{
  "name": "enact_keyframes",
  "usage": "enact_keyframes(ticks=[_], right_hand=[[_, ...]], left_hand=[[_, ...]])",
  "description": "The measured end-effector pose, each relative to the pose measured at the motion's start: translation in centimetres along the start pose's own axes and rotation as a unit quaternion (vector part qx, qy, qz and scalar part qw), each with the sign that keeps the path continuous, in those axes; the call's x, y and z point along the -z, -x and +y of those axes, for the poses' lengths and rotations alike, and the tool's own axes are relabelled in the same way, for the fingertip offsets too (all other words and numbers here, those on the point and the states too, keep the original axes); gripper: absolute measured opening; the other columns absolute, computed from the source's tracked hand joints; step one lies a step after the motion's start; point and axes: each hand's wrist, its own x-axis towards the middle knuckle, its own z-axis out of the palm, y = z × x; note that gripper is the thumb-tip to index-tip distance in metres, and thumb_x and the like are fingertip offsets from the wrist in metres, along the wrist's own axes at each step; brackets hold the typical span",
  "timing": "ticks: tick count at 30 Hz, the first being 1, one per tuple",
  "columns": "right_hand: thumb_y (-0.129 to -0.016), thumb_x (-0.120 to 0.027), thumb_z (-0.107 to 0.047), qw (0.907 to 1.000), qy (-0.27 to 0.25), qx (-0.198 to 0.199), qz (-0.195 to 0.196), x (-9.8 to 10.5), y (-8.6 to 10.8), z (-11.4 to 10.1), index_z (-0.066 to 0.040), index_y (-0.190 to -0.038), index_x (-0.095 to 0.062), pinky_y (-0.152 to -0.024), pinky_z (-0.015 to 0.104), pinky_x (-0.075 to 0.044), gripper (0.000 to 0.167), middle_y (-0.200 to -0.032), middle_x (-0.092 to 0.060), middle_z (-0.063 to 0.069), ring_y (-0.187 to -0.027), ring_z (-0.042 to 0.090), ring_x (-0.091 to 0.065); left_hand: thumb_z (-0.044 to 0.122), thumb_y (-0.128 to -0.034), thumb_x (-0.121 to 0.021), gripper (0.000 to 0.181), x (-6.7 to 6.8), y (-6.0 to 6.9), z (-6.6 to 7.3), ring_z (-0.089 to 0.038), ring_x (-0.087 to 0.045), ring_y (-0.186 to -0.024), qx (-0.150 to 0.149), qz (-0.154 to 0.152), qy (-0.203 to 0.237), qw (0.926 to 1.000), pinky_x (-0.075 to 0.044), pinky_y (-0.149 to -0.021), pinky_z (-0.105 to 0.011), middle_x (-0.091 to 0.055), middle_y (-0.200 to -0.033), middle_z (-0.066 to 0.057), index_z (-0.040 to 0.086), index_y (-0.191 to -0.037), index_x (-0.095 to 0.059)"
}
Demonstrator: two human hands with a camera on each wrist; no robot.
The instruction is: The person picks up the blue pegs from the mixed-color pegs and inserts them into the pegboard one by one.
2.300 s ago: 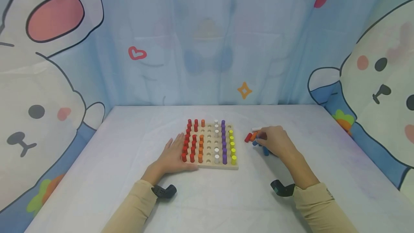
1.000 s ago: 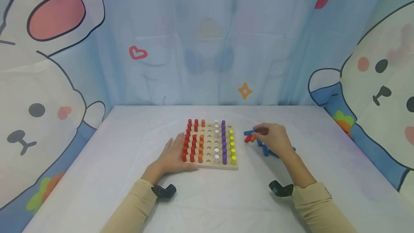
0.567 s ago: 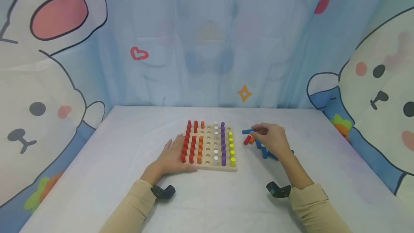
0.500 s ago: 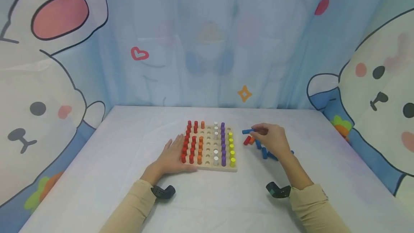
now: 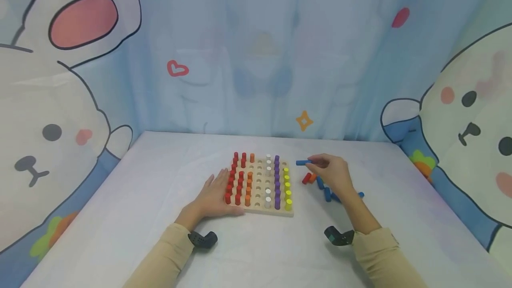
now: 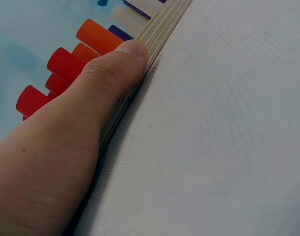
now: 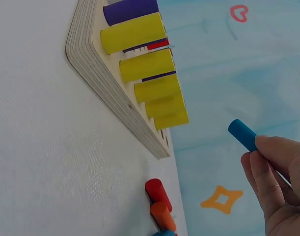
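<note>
A wooden peg board stands on the table with columns of red, orange, white, purple and yellow pegs; one column between orange and white shows bare holes. The left hand rests along its left side, fingers extended, and its thumb lies on the near edge, as the left wrist view shows of that hand. Right of the board, the right hand pinches a blue peg between thumb and fingertips, above the table. In the right wrist view the blue peg sticks out from the right hand.
On the table right of the board lie a red peg, an orange peg and several blue pegs, some partly behind the right hand. A curtain with cartoon figures hangs behind the table.
The right hand, earlier among the loose pegs, has picked up a blue peg and moved slightly left with it. The left hand stays at the board. The head view has shifted a little.
</note>
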Motion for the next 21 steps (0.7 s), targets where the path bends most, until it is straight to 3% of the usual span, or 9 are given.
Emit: enact_keyframes(ticks=[5, 10, 14, 18, 21], right_hand=[[-0.082, -0.07, -0.047, 0.9998, -0.017, 0.009, -0.011, -0.6, -0.6, -0.9, -0.014, -0.114, -0.066, -0.072, 0.04, -0.058, 0.046, -0.11, -0.068, 0.01, -0.1, 0.027, -0.063], [-0.077, -0.068, -0.058, 0.9998, -0.016, 0.0, -0.008, -2.2, -2.5, 0.3, -0.02, -0.11, -0.067, -0.057, 0.035, -0.056, 0.05, -0.107, -0.068, 0.002, -0.098, 0.02, -0.064], [-0.079, -0.071, -0.052, 0.9991, -0.036, -0.001, -0.02, -2.4, -3.0, 0.0, -0.016, -0.111, -0.067, -0.062, 0.033, -0.057, 0.049, -0.11, -0.068, 0.009, -0.099, 0.025, -0.064], [-0.08, -0.073, -0.045, 0.999, -0.036, -0.012, -0.024, -2.2, -2.8, -1.6, -0.014, -0.109, -0.068, -0.066, 0.041, -0.057, 0.043, -0.109, -0.068, 0.008, -0.097, 0.024, -0.065], [-0.082, -0.072, -0.042, 0.9982, -0.042, -0.013, -0.042, -1.7, -2.4, -3.2, -0.012, -0.109, -0.068, -0.079, 0.045, -0.056, 0.041, -0.112, -0.066, 0.011, -0.102, 0.027, -0.064]], left_hand=[[0.082, -0.0629, -0.059, 0.125, -0.1, -0.1, 0.0, -0.018, -0.006, -0.149, 0.003, -0.003, -0.002, 1.0, -0.004, -0.121, -0.046, -0.01, -0.161, -0.004, 0.012, -0.154, -0.009], [0.083, -0.0633, -0.058, 0.126, -0.1, -0.2, -0.1, -0.019, -0.006, -0.149, 0.002, -0.004, -0.005, 1.0, -0.004, -0.121, -0.046, -0.01, -0.161, -0.004, 0.011, -0.154, -0.008], [0.082, -0.0635, -0.058, 0.125, -0.1, -0.2, -0.1, -0.019, -0.006, -0.149, 0.001, -0.002, -0.008, 1.0, -0.004, -0.121, -0.047, -0.01, -0.161, -0.005, 0.01, -0.154, -0.009], [0.083, -0.0631, -0.057, 0.126, -0.1, -0.3, -0.1, -0.02, -0.006, -0.149, 0.002, -0.004, -0.007, 1.0, -0.004, -0.121, -0.047, -0.01, -0.161, -0.004, 0.011, -0.154, -0.008], [0.084, -0.0626, -0.057, 0.126, -0.1, -0.3, -0.1, -0.019, -0.006, -0.149, 0.004, -0.005, -0.006, 1.0, -0.004, -0.121, -0.047, -0.009, -0.161, -0.004, 0.012, -0.154, -0.007]])
